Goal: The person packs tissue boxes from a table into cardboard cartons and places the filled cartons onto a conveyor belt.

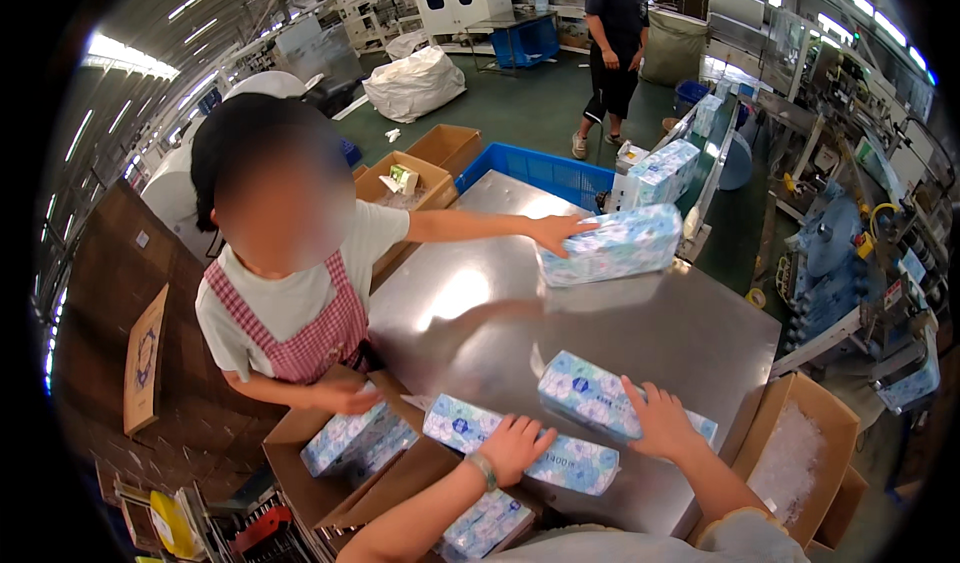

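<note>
My left hand (510, 450) curls over the top of a long blue-and-white floral tissue pack (585, 466) near the table's front edge. Just to the right, my right hand (660, 421) grips the side of a similar tissue pack (580, 385) lying on the metal table (460, 338). Below my left forearm, more packs (490, 525) sit in a carton, partly hidden. Across the table, a co-worker in a checked apron rests one hand on a larger block of packs (625, 248). The co-worker's other hand hovers by an open carton (290, 453) holding packs.
A blue crate (540, 175) and open cartons (430, 188) stand beyond the table. On the far right, a conveyor (710, 168) carrying packs meets the table beside machinery. A carton with clear plastic (800, 443) stands at my right. Another person stands farther back.
</note>
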